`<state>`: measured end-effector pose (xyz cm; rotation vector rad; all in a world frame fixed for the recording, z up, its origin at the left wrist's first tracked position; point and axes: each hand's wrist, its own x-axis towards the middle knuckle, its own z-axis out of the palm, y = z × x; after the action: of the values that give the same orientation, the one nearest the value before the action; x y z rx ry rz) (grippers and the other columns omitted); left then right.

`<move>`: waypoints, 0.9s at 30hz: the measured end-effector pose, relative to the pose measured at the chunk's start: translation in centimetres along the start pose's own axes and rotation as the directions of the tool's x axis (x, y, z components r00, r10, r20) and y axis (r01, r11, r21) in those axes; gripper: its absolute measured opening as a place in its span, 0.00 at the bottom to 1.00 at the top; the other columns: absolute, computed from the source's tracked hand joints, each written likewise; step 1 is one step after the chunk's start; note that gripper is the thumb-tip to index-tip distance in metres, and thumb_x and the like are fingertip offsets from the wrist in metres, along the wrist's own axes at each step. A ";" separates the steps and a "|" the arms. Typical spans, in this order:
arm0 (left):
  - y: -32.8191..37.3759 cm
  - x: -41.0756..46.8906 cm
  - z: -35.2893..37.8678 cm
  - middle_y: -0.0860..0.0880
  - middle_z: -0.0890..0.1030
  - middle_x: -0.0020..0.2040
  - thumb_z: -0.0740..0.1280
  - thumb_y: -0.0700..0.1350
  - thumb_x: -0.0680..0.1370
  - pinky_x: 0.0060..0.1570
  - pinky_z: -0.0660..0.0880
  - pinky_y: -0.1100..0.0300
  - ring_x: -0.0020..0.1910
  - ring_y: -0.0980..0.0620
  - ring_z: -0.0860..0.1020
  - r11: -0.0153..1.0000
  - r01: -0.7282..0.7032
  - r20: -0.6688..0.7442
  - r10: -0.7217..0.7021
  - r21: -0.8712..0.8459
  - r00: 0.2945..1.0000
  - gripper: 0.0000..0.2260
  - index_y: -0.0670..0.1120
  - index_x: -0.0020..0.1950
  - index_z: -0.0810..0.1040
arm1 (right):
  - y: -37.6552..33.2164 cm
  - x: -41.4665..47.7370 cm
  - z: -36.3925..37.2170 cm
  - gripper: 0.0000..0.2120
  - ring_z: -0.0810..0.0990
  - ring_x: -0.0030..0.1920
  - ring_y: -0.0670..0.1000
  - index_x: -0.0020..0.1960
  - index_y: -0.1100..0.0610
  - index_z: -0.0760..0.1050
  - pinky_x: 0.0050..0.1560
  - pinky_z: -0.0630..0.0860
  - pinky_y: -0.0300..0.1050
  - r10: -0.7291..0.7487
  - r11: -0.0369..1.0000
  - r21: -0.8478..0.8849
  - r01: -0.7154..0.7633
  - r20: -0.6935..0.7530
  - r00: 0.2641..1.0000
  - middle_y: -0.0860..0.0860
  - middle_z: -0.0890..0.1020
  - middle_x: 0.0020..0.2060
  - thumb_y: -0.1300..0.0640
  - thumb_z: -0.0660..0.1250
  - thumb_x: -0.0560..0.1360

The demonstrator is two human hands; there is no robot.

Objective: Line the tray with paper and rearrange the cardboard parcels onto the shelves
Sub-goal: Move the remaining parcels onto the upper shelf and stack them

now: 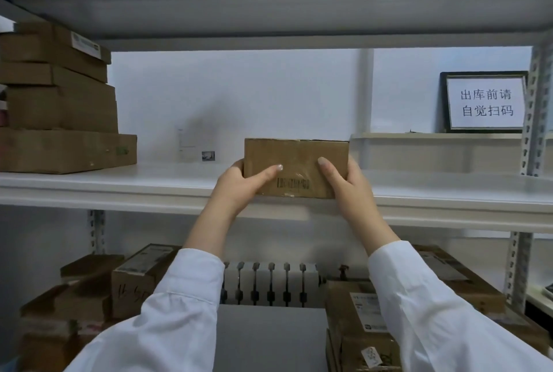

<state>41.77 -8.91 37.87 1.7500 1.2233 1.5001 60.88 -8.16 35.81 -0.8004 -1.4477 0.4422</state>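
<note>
At the far left end of the white metal shelf (pixel 149 183) stood a stack of flat brown cardboard parcels (pixel 59 102), the widest at the bottom and a white label on the topmost. Under the shelf on that side lay a heap of brown cardboard cartons (pixel 89 290), one with handwriting on its face.

Near the middle of the shelf my left hand (pixel 242 184) gripped the left end of a small brown cardboard parcel (pixel 294 166), thumb pressed across the front face, the other fingers hidden behind. The parcel stood upright at the shelf's front lip, with a black barcode low on its face under clear tape. I could not tell whether its bottom edge rested on the shelf or hung just above it. Below the shelf, between my white sleeves (pixel 179 311), ran a white ribbed radiator (pixel 269 282).

My right hand (pixel 344 183) clamped the parcel's right end the same way, thumb in front. Just right of it, further back on the shelf, sat a pale rectangular plastic tray (pixel 434 151), its inside hidden from me. Behind the tray, at the shelf's right end, stood a black-framed white sign (pixel 486 102) with Chinese characters. Under the shelf on the right lay more labelled brown boxes (pixel 356 317).
</note>
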 end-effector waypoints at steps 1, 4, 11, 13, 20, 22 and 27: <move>-0.1 0.2 -0.1 0.53 0.79 0.47 0.70 0.59 0.71 0.44 0.72 0.61 0.46 0.54 0.77 0.997 -0.014 -0.043 0.017 0.070 0.999 0.17 0.50 0.53 0.75 | 0.1 0.2 -0.1 0.15 0.79 0.53 0.39 0.62 0.47 0.72 0.55 0.75 0.37 0.010 1.000 0.002 -0.010 0.042 0.999 0.41 0.81 0.53 0.49 0.67 0.76; -0.7 1.1 -0.6 0.53 0.79 0.44 0.69 0.60 0.71 0.45 0.72 0.59 0.45 0.52 0.76 0.986 -0.022 -0.109 0.041 0.167 0.993 0.16 0.49 0.47 0.75 | 0.6 0.2 0.0 0.16 0.79 0.54 0.38 0.60 0.43 0.71 0.55 0.74 0.36 0.009 0.995 -0.095 0.004 0.141 0.990 0.37 0.80 0.51 0.55 0.69 0.75; -2.4 2.9 -1.2 0.48 0.79 0.36 0.67 0.64 0.70 0.36 0.72 0.59 0.30 0.50 0.76 0.941 0.024 -0.240 0.061 0.337 0.969 0.22 0.44 0.44 0.78 | 1.6 0.8 1.5 0.15 0.80 0.49 0.51 0.56 0.45 0.75 0.54 0.76 0.51 0.022 0.908 -0.418 -0.025 -0.012 1.000 0.46 0.84 0.47 0.43 0.69 0.71; -2.6 3.1 -1.1 0.46 0.79 0.35 0.67 0.62 0.71 0.30 0.70 0.62 0.21 0.55 0.74 0.953 0.040 -0.243 0.036 0.301 0.969 0.23 0.41 0.46 0.78 | 1.8 1.0 1.8 0.16 0.80 0.48 0.52 0.54 0.48 0.77 0.51 0.75 0.50 0.020 0.868 -0.494 -0.050 -0.066 0.998 0.48 0.84 0.45 0.42 0.69 0.71; -4.1 2.9 -0.5 0.46 0.77 0.28 0.65 0.57 0.76 0.31 0.69 0.60 0.19 0.57 0.72 0.987 0.061 -0.236 -0.024 0.150 0.971 0.20 0.40 0.55 0.77 | 2.6 0.8 2.1 0.16 0.79 0.49 0.55 0.58 0.49 0.76 0.54 0.71 0.48 -0.030 0.812 -0.583 -0.008 -0.055 0.998 0.46 0.81 0.38 0.43 0.67 0.73; -4.5 2.5 0.0 0.49 0.81 0.41 0.66 0.56 0.76 0.29 0.72 0.64 0.23 0.56 0.76 0.990 0.022 -0.256 0.015 0.141 0.967 0.21 0.43 0.62 0.75 | 3.0 0.2 1.6 0.24 0.77 0.57 0.53 0.66 0.47 0.71 0.64 0.68 0.52 -0.068 0.844 -0.532 0.059 0.003 0.998 0.47 0.83 0.50 0.44 0.67 0.72; -5.9 0.0 2.8 0.47 0.73 0.63 0.67 0.53 0.76 0.52 0.71 0.62 0.59 0.47 0.75 0.977 -0.152 -0.556 0.210 0.149 0.804 0.25 0.43 0.68 0.67 | 2.7 -2.6 0.4 0.19 0.74 0.57 0.39 0.63 0.55 0.74 0.60 0.68 0.28 -0.262 0.923 -0.324 0.209 -0.127 0.957 0.45 0.77 0.57 0.55 0.71 0.73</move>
<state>42.70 -5.82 32.25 1.5553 1.4570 2.2253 60.71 -8.11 32.02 -0.8730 -1.4504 -0.0393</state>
